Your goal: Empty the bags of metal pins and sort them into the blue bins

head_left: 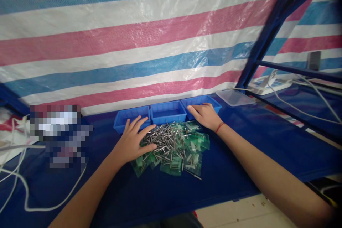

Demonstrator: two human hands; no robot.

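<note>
1 white cable (16,171) loops over the blue surface (240,156) at far left, well apart from the rest. Next, the left hand (132,142) lies palm down with fingers spread, its tips on the left edge of a heap of steel pins (167,140). So placed, it likely keeps the loose pins from rolling off. The pins rest on green bags (175,165), which seem to keep them gathered. Just behind stand 3 blue trays (167,112) in a row, within easy reach. The right hand (204,115) rests flat and relaxed on the rightmost tray's near rim, holding nothing. Further right lies a clear lid (235,98).
</note>
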